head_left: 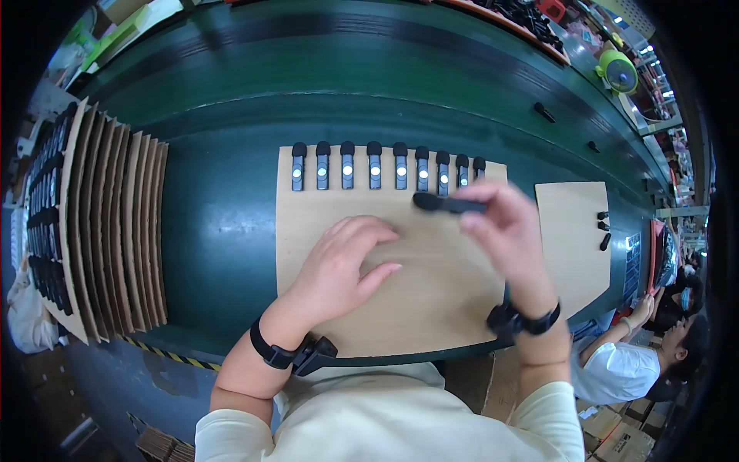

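Note:
My right hand pinches a small black clip-on microphone with a rounded foam tip pointing left. It is held above the cardboard sheet, just below the row's right part. Along the sheet's far edge several like microphones lie side by side, foam tips away from me, each with a pale round spot on its body. My left hand hovers over the sheet's middle, fingers curved and apart, holding nothing. The row's rightmost microphone is partly hidden by my right hand.
At left stands a stack of cardboard sheets with black microphones on its outer face. A second cardboard sheet at right bears a few small black pieces. Further microphones lie on the green table. A co-worker sits at right.

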A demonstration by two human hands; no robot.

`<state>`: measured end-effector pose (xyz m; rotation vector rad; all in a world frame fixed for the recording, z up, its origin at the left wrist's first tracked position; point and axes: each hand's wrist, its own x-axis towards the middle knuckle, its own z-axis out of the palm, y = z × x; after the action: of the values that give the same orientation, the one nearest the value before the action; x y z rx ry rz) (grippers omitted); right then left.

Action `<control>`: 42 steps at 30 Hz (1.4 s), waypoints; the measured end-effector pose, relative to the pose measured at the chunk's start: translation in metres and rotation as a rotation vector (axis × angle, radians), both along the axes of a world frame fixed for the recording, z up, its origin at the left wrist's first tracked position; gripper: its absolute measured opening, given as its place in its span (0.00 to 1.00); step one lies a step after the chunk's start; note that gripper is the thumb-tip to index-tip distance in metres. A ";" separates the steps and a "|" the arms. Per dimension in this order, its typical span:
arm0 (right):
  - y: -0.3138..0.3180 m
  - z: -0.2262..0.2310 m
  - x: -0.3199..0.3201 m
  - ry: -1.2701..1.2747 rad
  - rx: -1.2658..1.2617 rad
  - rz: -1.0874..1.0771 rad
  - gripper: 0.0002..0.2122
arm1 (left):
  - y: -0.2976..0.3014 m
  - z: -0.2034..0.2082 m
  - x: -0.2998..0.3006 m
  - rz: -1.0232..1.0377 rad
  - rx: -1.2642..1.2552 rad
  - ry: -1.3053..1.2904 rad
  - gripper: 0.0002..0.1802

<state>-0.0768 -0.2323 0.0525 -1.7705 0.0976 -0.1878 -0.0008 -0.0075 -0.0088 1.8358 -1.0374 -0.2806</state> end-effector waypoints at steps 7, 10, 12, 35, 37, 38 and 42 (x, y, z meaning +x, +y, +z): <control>0.045 -0.020 -0.029 -0.079 -0.099 0.061 0.11 | 0.007 0.015 0.002 -0.019 -0.348 0.189 0.20; 0.044 -0.029 -0.030 -0.107 -0.105 0.057 0.12 | 0.010 0.013 0.003 -0.054 -0.329 0.045 0.20; 0.042 -0.033 -0.029 -0.162 -0.155 0.083 0.13 | 0.010 0.010 0.001 -0.036 -0.329 0.072 0.19; 0.041 -0.044 -0.032 -0.219 -0.038 0.063 0.12 | 0.000 0.007 -0.001 0.020 -0.383 0.005 0.16; 0.041 -0.045 -0.032 -0.225 -0.042 0.065 0.12 | 0.000 0.007 -0.001 0.015 -0.382 -0.012 0.16; 0.041 -0.045 -0.031 -0.225 -0.042 0.065 0.12 | 0.000 0.007 -0.001 0.016 -0.382 -0.012 0.16; 0.041 -0.045 -0.031 -0.230 -0.047 0.063 0.12 | 0.001 0.009 -0.002 0.022 -0.381 -0.012 0.16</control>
<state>-0.1077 -0.1909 0.0076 -1.7838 -0.1295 -0.3490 -0.0030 -0.0069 0.0005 1.5047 -1.0006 -0.0519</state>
